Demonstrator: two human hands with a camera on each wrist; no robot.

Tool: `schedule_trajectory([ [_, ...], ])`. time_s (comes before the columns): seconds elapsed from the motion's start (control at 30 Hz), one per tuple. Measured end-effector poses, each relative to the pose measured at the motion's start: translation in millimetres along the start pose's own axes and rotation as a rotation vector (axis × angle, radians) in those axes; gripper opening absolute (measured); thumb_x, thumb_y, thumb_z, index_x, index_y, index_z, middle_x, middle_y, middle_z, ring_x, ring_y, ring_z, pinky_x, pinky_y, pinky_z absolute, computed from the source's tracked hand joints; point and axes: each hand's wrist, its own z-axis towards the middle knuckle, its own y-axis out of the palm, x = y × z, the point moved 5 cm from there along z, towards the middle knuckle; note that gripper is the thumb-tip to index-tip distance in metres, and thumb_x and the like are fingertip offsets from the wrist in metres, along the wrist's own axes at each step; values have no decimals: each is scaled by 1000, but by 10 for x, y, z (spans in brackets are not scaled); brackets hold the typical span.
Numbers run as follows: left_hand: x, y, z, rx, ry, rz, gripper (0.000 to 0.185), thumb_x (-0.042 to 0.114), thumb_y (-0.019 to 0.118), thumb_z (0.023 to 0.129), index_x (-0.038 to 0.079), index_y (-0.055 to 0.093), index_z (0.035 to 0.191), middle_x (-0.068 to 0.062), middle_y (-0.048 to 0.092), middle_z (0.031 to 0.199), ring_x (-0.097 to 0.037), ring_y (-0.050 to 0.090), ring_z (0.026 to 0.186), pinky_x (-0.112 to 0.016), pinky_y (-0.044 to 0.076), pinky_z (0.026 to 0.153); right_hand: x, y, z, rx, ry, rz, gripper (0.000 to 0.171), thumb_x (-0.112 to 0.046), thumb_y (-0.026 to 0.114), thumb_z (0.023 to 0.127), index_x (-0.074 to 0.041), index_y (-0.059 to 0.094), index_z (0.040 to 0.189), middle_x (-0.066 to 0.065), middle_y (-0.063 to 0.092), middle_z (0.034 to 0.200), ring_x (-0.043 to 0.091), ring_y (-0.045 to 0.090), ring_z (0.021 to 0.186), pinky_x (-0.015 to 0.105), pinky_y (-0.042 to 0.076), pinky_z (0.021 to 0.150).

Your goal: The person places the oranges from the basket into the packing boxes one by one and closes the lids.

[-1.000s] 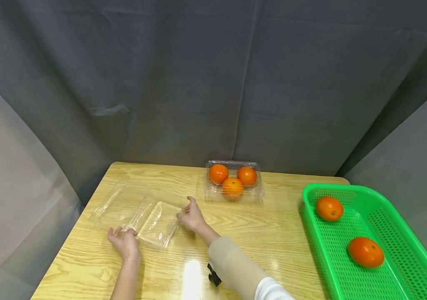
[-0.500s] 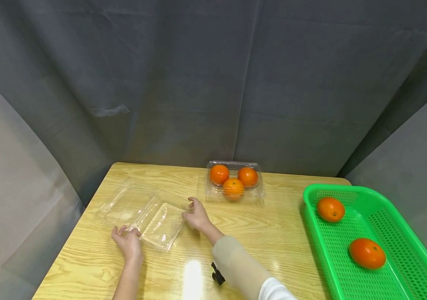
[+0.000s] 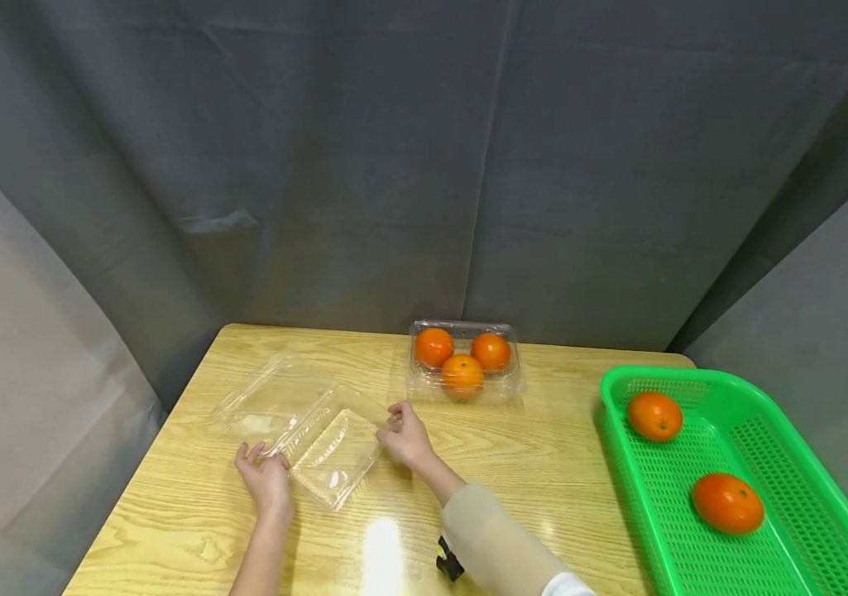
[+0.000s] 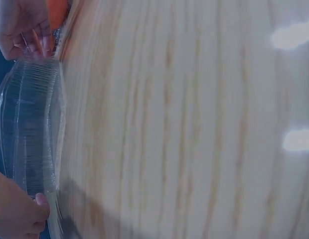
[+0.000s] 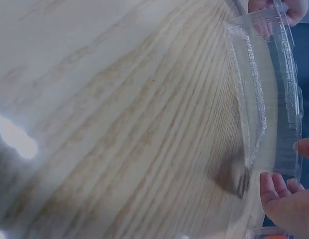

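Open clear clamshell box [image 3: 304, 430] lies flat on the wooden table [image 3: 543, 463], toward its left edge, lid side angled to the far-left corner. Left hand [image 3: 265, 476] pinches the box's near-left rim, fingers curled on the plastic. Right hand [image 3: 406, 434] pinches its right rim, thumb and fingers closed on the edge. Closed clamshell with three oranges [image 3: 462, 360] sits at the far edge, mid-table. Green basket [image 3: 617, 389] at the right edge holds two oranges [image 3: 654, 415].

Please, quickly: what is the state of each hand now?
Left hand: holds the near edge of the open clear container.
Right hand: pinches its right edge.
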Motion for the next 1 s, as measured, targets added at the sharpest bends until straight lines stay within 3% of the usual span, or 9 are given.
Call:
schedule_trajectory([
  [0.1,-7,33,0,6,13,2,79,-14,40,72,5,9,141,-7,28,129,-9,37,87,-14,37,61,17,-36,-52,19,1,-8,43,-7,60,79,5,42,116,19,51,107,28,53,94,39,46,78],
  [0.33,-20,114,4,-8,35,14,79,-15,38,69,5,14,142,-9,31,126,-12,38,94,-15,37,64,83,-109,-161,34,21,-37,38,-8,58,79,5,41,110,17,53,103,18,50,78,28,43,62],
  [0.47,-37,166,-11,-33,41,19,78,-16,37,69,6,15,141,-10,31,128,-13,39,95,-15,38,63,114,-153,-224,32,29,-41,34,-7,57,80,5,41,107,11,52,85,14,46,68,25,39,57],
  [0.57,-43,206,-29,-46,54,26,77,-17,36,70,5,16,141,-11,32,129,-13,40,94,-14,38,62,124,-189,-280,33,22,-45,31,-4,56,79,5,40,104,4,42,71,11,36,59,24,34,54],
  [0.83,-61,308,-58,-76,84,47,71,-18,37,73,5,22,139,-7,36,123,-8,43,85,-15,39,61,156,-287,-426,74,-26,-84,25,-1,57,77,4,41,96,1,39,70,10,36,59,20,32,51],
  [1.0,-91,359,-74,-107,102,71,70,-17,39,76,4,21,140,-13,37,128,-5,46,83,-16,41,64,193,-342,-508,96,-42,-93,23,0,57,76,2,40,92,1,41,70,10,37,59,21,32,51],
])
